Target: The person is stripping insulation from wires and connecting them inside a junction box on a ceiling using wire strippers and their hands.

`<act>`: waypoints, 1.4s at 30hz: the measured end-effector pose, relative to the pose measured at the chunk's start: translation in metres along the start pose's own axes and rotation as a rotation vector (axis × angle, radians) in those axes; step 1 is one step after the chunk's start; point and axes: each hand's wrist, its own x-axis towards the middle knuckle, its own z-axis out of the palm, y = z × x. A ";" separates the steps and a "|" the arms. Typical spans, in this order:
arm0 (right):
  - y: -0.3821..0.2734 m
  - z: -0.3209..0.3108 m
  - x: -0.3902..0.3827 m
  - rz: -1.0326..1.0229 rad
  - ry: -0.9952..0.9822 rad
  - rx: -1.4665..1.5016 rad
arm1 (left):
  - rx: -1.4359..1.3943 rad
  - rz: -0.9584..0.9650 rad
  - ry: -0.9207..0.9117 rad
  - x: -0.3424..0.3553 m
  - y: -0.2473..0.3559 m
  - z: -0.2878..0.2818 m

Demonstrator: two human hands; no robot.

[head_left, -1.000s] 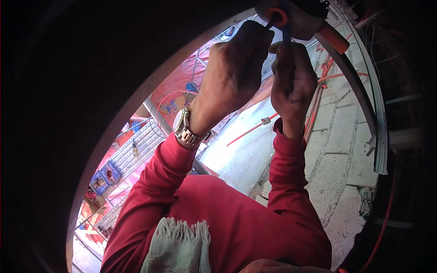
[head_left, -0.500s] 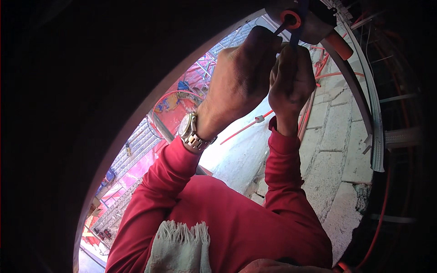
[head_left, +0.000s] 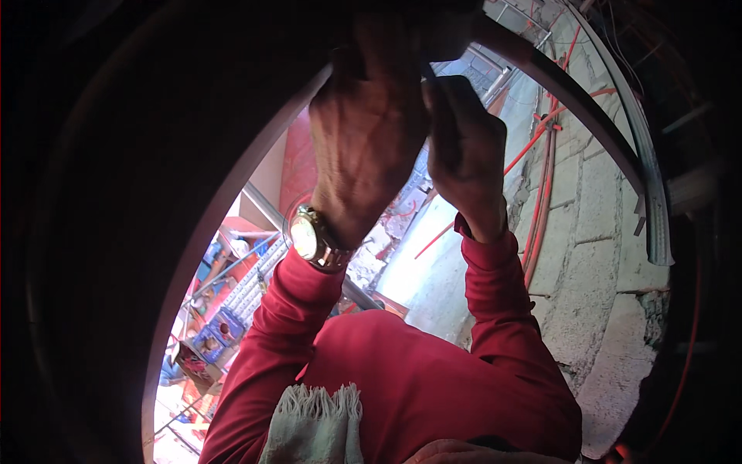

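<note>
At the upper centre, in deep shadow, a dark part [head_left: 450, 37] sits at the fingers of two raised hands, its outline mostly lost. The left hand [head_left: 367, 147] has hidden fingertips; the right hand [head_left: 470, 147] curls close beside it. Whether either grips anything cannot be told. One metal-link watch [head_left: 304, 238] encircles the left wrist; one fringed cloth [head_left: 313, 425] is cut off below.

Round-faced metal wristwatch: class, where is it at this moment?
In the head view, the round-faced metal wristwatch is left of centre, between the person's bare left hand and the red fabric sleeve just below it.
</note>
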 end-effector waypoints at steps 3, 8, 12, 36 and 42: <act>0.006 0.001 0.000 -0.032 0.010 0.043 | -0.001 0.020 -0.027 -0.002 -0.008 -0.002; 0.014 0.001 -0.003 -0.071 0.035 0.063 | 0.103 0.149 -0.049 0.003 -0.006 -0.007; 0.012 0.000 -0.003 -0.052 0.030 0.044 | 0.177 0.183 -0.092 0.006 -0.007 -0.010; 0.010 0.029 -0.013 0.087 0.100 0.183 | 0.381 0.269 -0.024 0.003 -0.015 0.000; 0.023 0.050 -0.011 -0.050 0.312 0.209 | 0.529 0.290 -0.108 0.001 -0.024 -0.005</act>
